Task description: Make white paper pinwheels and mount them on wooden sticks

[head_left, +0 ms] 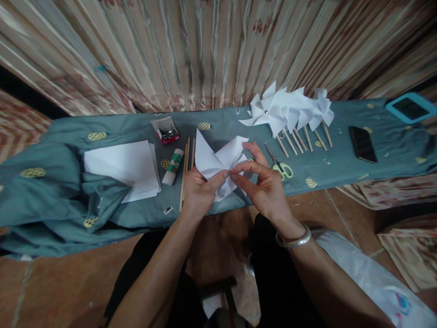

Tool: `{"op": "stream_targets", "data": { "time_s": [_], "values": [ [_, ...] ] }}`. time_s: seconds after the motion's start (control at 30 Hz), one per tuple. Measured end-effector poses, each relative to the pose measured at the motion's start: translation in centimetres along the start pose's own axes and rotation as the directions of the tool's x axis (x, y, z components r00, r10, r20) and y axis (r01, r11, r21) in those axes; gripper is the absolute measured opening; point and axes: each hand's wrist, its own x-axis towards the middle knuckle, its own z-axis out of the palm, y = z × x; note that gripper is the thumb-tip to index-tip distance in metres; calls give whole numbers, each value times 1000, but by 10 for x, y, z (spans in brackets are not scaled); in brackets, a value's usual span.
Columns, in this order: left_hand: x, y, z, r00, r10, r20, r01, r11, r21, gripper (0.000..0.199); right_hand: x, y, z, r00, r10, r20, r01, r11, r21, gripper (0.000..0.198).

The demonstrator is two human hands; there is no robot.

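Between my hands is a white paper pinwheel [218,157], its blades folded in toward the middle. My left hand [200,189] grips it from the lower left, with the thumb pressed near the centre. The thumb and index finger of my right hand [264,184] pinch at the centre, where any small part is hidden by the fingertips. Just left of the pinwheel lie several wooden sticks [186,168] and a green and white glue stick [173,166]. A small red box [168,131] of metal pins stands open behind them. Green-handled scissors [280,167] rest right of my right hand.
Several finished pinwheels [290,109] on sticks lie in a row at the back right. A stack of white paper [126,166] is at left, partly under bunched cloth [85,182]. A black phone [363,144] and blue-framed tablet [410,108] lie far right. A curtain [205,54] hangs behind.
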Motion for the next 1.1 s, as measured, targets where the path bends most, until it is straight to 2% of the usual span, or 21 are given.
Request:
{"op": "stream_targets", "data": {
  "time_s": [0.37,0.6,0.9,1.1],
  "values": [
    [3,-7,-5,998,51,46,-53,997,55,25,0,0,-1,999,33,16,-33,999,5,2],
    [2,-6,-6,996,79,42,-82,993,82,22,0,0,-2,999,34,34,-34,999,-18,2],
    [2,-4,-3,998,49,31,-50,997,57,21,0,1,-2,999,30,31,-29,999,-20,1],
    [2,-7,-6,996,67,51,-71,993,92,22,0,-1,-3,998,31,48,-29,998,-51,1]
  ]
}}
